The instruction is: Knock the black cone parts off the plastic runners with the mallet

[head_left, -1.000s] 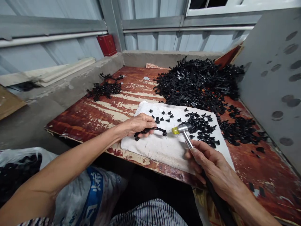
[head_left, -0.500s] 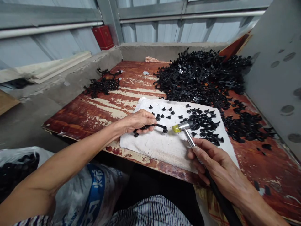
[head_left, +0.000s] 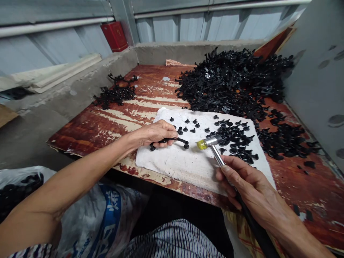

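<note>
My left hand pinches a black arched strip that has a round foot at each end, just over the white cloth. In my right hand is a mallet, gripped along its shaft, with a black handle, a silver neck and a yellow tip on its head. The head hangs above the cloth, to the right of the strip and apart from it. Small black suction-cup-like pieces stand on the cloth beyond my left hand. More of them crowd its right side.
A big heap of black parts covers the back right of the worn red board. A smaller pile lies at the left. Loose black pieces spread right of the cloth. A plastic bag stands below the front edge.
My left hand and the strip have shifted slightly left and up in view. The mallet stays almost where it was, and the whole view has tilted a little.
</note>
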Motion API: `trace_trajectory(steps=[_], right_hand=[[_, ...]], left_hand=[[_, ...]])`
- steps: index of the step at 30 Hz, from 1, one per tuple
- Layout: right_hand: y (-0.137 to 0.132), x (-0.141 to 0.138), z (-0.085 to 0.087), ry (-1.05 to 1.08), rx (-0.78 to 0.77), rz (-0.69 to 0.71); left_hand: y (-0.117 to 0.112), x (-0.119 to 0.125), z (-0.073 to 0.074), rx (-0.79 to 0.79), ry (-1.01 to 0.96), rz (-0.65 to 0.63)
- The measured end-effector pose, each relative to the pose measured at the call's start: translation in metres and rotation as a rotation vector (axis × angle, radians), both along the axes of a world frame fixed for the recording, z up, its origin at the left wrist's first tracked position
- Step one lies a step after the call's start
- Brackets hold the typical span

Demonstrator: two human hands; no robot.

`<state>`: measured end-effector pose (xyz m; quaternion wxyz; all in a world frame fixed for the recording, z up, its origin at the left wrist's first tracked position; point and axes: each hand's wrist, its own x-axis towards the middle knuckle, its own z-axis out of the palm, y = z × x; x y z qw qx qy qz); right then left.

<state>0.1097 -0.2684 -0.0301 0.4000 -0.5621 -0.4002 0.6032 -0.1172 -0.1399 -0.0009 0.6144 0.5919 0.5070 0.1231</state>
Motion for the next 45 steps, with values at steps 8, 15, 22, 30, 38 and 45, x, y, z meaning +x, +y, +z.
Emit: trace_trajectory(steps=[8, 15, 22, 30, 38, 45], right_hand=[[0.001, 0.002, 0.007, -0.200, 0.092, 0.070], [0.010, 0.001, 0.013, -0.320, 0.147, 0.117], [0.009, 0.001, 0.010, -0.286, 0.145, 0.131], [0.007, 0.004, 0.008, -0.309, 0.136, 0.150], [0.008, 0.005, 0.008, -0.324, 0.143, 0.159], [0.008, 0.006, 0.006, -0.317, 0.157, 0.144]], left_hand=[[0.011, -0.008, 0.009, 0.036, 0.045, -0.184], [0.015, -0.012, 0.006, 0.025, 0.015, -0.186], [0.016, -0.015, 0.002, 0.051, 0.007, -0.195], [0.016, -0.014, 0.000, 0.077, 0.019, -0.203], [0.015, -0.012, -0.001, 0.095, 0.027, -0.193], [0.014, -0.013, 0.002, 0.077, 0.018, -0.203]])
